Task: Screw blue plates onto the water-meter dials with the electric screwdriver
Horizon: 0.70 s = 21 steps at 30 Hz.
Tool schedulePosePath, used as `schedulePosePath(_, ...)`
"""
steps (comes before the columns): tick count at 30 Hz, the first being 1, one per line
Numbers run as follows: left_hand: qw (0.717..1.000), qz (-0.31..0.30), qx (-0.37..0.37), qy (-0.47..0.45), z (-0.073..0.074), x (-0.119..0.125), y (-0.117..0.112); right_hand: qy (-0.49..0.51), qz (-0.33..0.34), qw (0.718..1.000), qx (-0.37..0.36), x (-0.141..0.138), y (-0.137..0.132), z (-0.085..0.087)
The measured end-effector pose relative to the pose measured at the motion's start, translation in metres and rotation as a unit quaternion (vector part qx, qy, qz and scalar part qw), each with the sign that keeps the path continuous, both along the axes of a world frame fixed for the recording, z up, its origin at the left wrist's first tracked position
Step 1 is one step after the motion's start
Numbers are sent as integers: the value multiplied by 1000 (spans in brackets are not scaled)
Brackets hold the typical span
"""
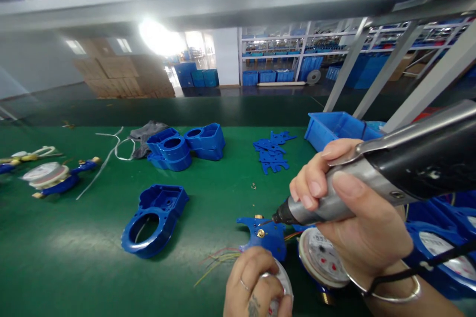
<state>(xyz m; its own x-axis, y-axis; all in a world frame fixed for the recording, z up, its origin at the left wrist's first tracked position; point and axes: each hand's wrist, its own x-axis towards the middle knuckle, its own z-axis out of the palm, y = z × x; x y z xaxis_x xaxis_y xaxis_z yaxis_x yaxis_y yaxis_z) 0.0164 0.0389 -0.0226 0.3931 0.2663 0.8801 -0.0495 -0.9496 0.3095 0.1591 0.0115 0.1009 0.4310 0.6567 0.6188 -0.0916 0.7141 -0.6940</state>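
My right hand (368,228) is wrapped round an electric screwdriver (416,158) with a grey metal front and a black body. Its thin bit points left and down, with the tip over a flat blue plastic plate (273,242) near a brass fitting (261,233). Whether the tip touches a screw is too small to tell. Fingers curled, my left hand (249,282) grips a round water meter (286,280) just below the plate. Thin coloured wires (219,257) stick out to the left of the plate. A second water meter (322,257) lies to the right, under my right wrist.
Blue plastic housings (169,151) and an open-ringed one (163,213) sit on the green table (92,257). Farther back are flat blue plates (273,151) and a blue bin (334,126). Tiny screws (253,185) lie mid-table. Another meter (52,176) is at left. A metal shelf beam (223,2) crosses above.
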Motion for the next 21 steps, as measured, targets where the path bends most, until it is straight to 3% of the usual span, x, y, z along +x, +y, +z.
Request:
schedulePosePath(4, 995, 24, -65, -70, -16, 14, -6, 4, 11, 1000, -1, 0, 0, 0)
schedulePosePath(12, 998, 11, -23, -56, -15, 4, -1, -4, 5, 1000, -5, -9, 8, -2)
schedulePosePath(21, 998, 13, -20, -66, -18, 6, -4, -123, -6, 991, -45, -29, 15, -10)
